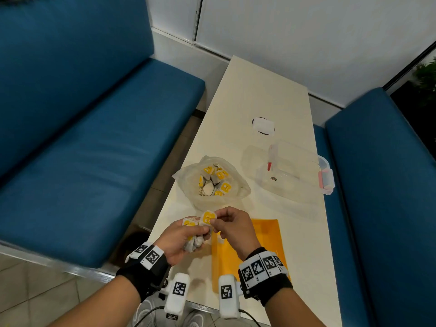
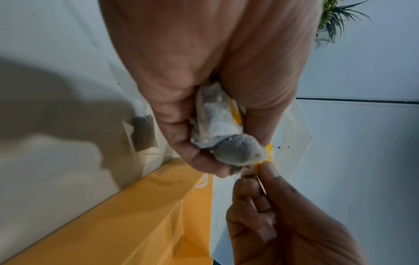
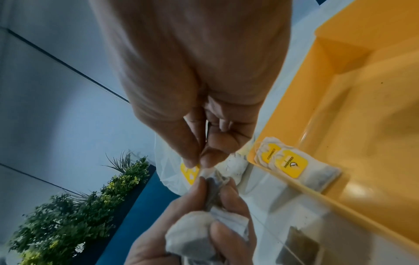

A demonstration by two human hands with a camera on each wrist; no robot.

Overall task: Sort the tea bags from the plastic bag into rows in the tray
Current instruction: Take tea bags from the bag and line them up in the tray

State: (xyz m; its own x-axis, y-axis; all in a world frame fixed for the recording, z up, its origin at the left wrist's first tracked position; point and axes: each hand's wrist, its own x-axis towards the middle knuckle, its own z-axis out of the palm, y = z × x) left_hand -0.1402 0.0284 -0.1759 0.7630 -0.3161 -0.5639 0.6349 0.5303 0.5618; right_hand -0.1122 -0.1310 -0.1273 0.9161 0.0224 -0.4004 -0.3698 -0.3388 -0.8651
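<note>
Both hands meet just above the near left corner of the yellow tray [image 1: 266,234]. The left hand [image 1: 179,241] grips a bunch of tea bags [image 1: 193,243]; the right hand [image 1: 232,228] pinches one yellow-tagged tea bag [image 1: 207,218]. Beyond the tray, the plastic bag [image 1: 212,182] sits open on the tabletop [image 1: 257,90], holding more.

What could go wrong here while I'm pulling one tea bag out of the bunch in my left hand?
The left hand grips several tea bags at once, so when the right hand pulls on the yellow tag, strings may be tangled and a paper bag could tear. Others might slip out and miss the yellow tray.
</note>
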